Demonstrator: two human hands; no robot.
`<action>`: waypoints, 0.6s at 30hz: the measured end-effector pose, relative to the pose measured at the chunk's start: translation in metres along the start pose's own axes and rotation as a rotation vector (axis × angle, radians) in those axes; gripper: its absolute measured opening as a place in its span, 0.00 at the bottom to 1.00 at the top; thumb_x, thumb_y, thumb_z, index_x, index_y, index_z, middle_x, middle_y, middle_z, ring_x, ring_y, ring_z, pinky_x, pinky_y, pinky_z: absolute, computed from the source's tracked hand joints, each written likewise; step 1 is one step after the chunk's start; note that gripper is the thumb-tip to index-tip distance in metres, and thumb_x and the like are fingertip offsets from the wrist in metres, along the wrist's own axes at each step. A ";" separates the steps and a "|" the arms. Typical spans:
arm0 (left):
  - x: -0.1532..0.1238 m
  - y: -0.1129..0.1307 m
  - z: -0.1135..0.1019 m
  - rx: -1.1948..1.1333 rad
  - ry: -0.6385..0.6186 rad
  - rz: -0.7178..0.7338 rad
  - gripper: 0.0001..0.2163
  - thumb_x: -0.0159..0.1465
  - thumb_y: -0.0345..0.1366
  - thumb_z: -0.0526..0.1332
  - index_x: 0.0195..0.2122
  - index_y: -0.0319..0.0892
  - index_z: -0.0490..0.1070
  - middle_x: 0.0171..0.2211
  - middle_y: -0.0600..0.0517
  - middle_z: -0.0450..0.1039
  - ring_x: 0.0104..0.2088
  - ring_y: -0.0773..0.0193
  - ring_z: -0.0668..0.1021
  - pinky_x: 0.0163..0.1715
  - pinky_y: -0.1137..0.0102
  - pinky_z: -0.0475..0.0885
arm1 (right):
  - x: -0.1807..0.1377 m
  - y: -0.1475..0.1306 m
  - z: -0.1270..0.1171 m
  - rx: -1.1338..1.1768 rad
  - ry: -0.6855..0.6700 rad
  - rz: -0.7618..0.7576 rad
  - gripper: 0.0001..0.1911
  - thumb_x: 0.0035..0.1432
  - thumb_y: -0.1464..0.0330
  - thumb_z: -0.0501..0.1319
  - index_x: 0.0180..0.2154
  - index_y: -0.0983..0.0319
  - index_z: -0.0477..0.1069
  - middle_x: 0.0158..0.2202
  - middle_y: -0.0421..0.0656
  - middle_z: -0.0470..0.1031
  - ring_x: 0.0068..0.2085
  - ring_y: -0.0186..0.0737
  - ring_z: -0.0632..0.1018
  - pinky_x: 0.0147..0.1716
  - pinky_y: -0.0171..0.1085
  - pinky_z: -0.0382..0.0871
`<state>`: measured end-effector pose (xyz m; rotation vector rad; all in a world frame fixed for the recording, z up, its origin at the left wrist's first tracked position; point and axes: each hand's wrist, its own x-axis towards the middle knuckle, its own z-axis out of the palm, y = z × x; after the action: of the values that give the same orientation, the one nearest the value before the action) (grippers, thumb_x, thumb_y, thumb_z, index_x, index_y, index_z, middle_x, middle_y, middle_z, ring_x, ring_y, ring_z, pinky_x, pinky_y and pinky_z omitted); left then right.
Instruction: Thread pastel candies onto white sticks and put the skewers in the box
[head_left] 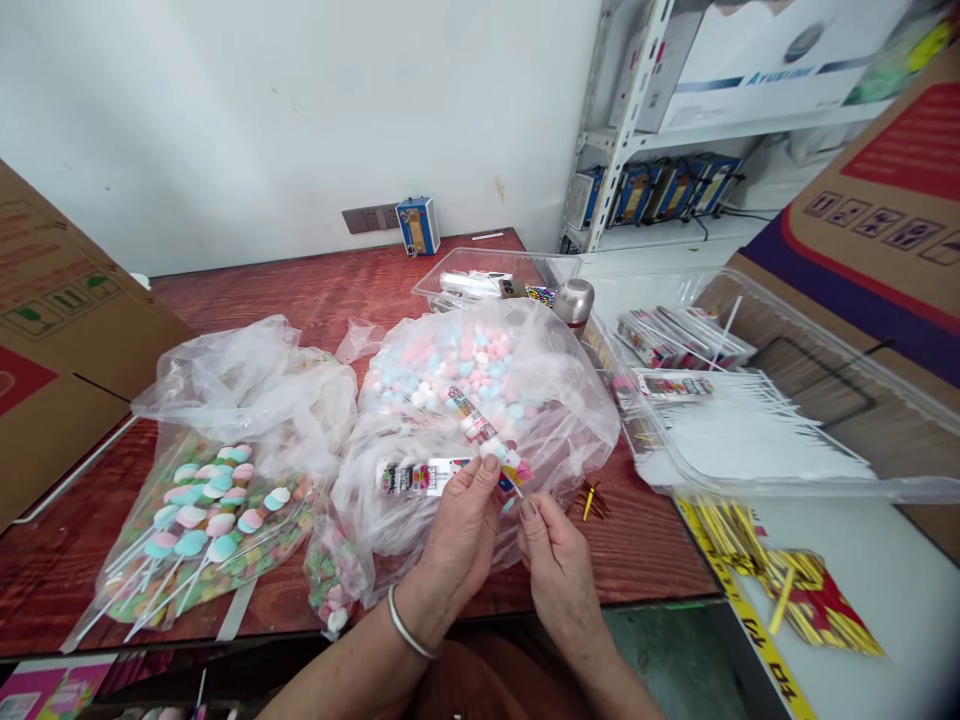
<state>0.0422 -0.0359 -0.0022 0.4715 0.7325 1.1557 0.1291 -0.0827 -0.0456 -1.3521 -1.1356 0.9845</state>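
My left hand (461,535), a silver bangle on its wrist, pinches a small printed candy wrapper (480,430) with a pastel candy at its lower end. My right hand (559,565) is closed just beside it, fingertips pinched at the white stick under that candy. A second printed wrapper (416,477) lies under my left thumb on a big clear bag of pink, blue and white candies (457,375). A few gold twist ties (592,497) lie on the red wooden table (322,290) to the right of my hands.
A bag of finished pastel lollipops (202,520) lies at left beside a crumpled clear bag (255,385). A clear tray (757,440) of white sticks and wrappers stands at right, gold ties (795,585) below it. Cardboard boxes flank both sides; a metal shelf (637,130) stands behind.
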 end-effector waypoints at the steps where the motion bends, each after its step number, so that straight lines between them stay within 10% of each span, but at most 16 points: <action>1: 0.001 0.000 0.000 0.008 0.019 -0.002 0.12 0.55 0.41 0.71 0.35 0.39 0.78 0.33 0.49 0.78 0.35 0.64 0.77 0.43 0.69 0.71 | 0.000 -0.001 0.001 0.010 -0.010 0.002 0.17 0.68 0.58 0.51 0.29 0.59 0.65 0.24 0.36 0.64 0.26 0.34 0.65 0.24 0.32 0.58; 13: 0.000 -0.018 -0.013 0.335 0.071 0.119 0.09 0.57 0.41 0.69 0.31 0.40 0.77 0.32 0.51 0.77 0.36 0.65 0.76 0.43 0.71 0.69 | 0.008 -0.009 0.010 0.088 0.210 0.026 0.16 0.63 0.54 0.57 0.37 0.60 0.67 0.33 0.42 0.73 0.33 0.38 0.72 0.32 0.36 0.68; 18: -0.005 -0.005 -0.023 0.327 -0.120 -0.065 0.13 0.56 0.46 0.69 0.30 0.41 0.78 0.24 0.52 0.73 0.25 0.67 0.72 0.29 0.71 0.69 | 0.008 -0.012 0.004 0.827 -0.147 0.436 0.21 0.55 0.52 0.65 0.29 0.58 0.58 0.17 0.27 0.52 0.15 0.25 0.46 0.13 0.27 0.43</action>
<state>0.0275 -0.0429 -0.0204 0.7787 0.8290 0.9405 0.1257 -0.0742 -0.0337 -0.8500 -0.4166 1.6570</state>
